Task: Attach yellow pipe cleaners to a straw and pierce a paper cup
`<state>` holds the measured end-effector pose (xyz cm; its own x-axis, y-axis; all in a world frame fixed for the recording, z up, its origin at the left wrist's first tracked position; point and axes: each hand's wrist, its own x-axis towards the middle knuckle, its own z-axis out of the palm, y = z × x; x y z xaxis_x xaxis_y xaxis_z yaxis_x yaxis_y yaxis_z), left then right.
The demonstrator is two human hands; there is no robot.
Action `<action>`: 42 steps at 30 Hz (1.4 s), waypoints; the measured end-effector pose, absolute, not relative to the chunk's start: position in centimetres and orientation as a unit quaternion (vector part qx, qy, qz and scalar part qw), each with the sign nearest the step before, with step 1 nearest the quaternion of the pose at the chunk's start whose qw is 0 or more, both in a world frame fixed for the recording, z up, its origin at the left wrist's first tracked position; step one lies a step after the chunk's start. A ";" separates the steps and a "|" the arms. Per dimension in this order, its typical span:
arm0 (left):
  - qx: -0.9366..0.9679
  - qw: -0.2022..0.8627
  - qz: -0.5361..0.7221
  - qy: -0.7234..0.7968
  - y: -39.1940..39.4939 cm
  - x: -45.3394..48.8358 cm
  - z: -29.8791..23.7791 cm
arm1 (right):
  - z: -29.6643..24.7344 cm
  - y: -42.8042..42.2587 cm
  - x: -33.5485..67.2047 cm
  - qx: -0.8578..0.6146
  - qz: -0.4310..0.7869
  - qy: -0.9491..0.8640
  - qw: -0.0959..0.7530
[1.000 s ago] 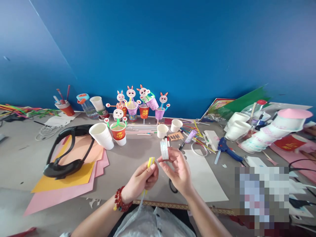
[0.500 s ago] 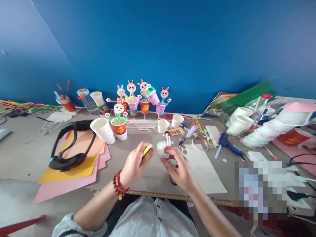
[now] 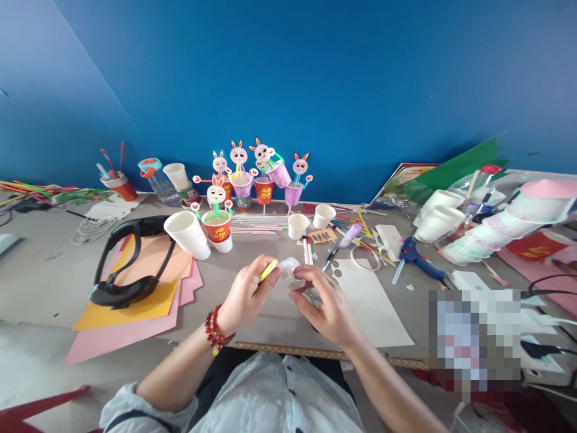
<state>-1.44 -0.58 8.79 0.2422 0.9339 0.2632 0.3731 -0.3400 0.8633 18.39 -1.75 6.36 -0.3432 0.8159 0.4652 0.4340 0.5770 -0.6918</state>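
My left hand (image 3: pixel 249 290), with a red bead bracelet on its wrist, is closed around a short yellow strip (image 3: pixel 268 270); its exact kind is hard to make out. Between the fingers and thumb of my right hand (image 3: pixel 325 304) is a roll of clear tape (image 3: pixel 292 273), tilted and close to the left fingertips. Both hands are above the table near its front edge. Beyond them stand two short white paper cups (image 3: pixel 298 226), with red-and-white markers (image 3: pixel 308 249) lying just this side. A white paper sheet (image 3: pixel 374 307) with cut-out holes lies beside my right hand.
Paper cups with rabbit figures (image 3: pixel 217 225) stand towards the blue wall. On the left are a stack of white cups (image 3: pixel 187 234), a black headset (image 3: pixel 130 291) and coloured paper (image 3: pixel 112 340). A blue glue gun (image 3: pixel 419 264), stacked cups (image 3: pixel 505 225) and cables are on the right.
The tape roll in my right hand has come slightly left and tilted, closer to the yellow strip. My left hand keeps its hold. The view has shifted slightly.
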 end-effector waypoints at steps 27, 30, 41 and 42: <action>0.696 0.506 0.276 0.428 -1.2 -2.3 9.3 | 3.7 -1.0 16.6 -0.327 0.611 -0.567 0.445; 0.669 0.545 0.284 0.417 -1.1 -2.4 9.2 | 3.8 -1.3 16.5 -0.330 0.617 -0.544 0.463; 0.536 0.689 0.323 0.366 -1.0 -2.2 7.0 | 4.5 -0.8 19.0 -0.326 0.488 -0.676 0.446; 0.515 0.703 0.331 0.363 -1.0 -2.2 6.9 | 4.9 -0.7 19.2 -0.317 0.482 -0.687 0.441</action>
<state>-2.23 -1.01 6.90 0.5175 0.8387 -0.1696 -0.0917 0.2514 0.9635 19.25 -0.74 4.89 -0.4086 0.8618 0.3007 0.0109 0.3340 -0.9425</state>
